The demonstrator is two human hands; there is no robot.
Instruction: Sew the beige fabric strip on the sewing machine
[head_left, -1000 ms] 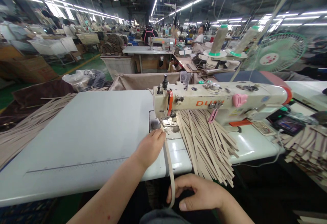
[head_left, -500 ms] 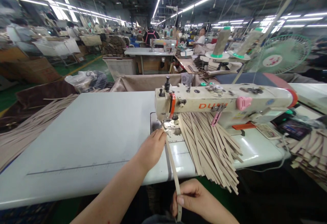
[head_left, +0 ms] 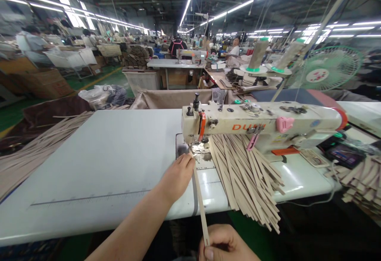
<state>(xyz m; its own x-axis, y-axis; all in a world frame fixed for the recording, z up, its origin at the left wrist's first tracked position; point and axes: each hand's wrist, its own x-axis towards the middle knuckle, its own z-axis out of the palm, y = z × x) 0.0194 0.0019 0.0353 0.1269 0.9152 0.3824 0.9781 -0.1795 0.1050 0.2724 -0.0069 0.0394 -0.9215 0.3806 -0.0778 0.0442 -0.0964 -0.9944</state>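
Observation:
A cream sewing machine (head_left: 256, 124) with orange lettering stands on a white table (head_left: 98, 165). A thin beige strip (head_left: 200, 201) runs from under the needle area toward me, off the table's front edge. My left hand (head_left: 177, 177) rests on the table with its fingertips pressing the strip's far end beside the presser foot. My right hand (head_left: 224, 247), low at the frame's bottom edge, pinches the strip's near end, holding it taut and straight.
A fan of several beige strips (head_left: 250, 177) lies under the machine arm and overhangs the front edge. More strips pile at the left (head_left: 32, 149) and right (head_left: 361, 181). Thread cones (head_left: 256, 52) and a green fan (head_left: 324, 68) stand behind. Other workers sit at distant tables.
My right hand has pulled back and down toward me, drawing the slack, curved strip straight and taut. My left hand stays at the needle plate.

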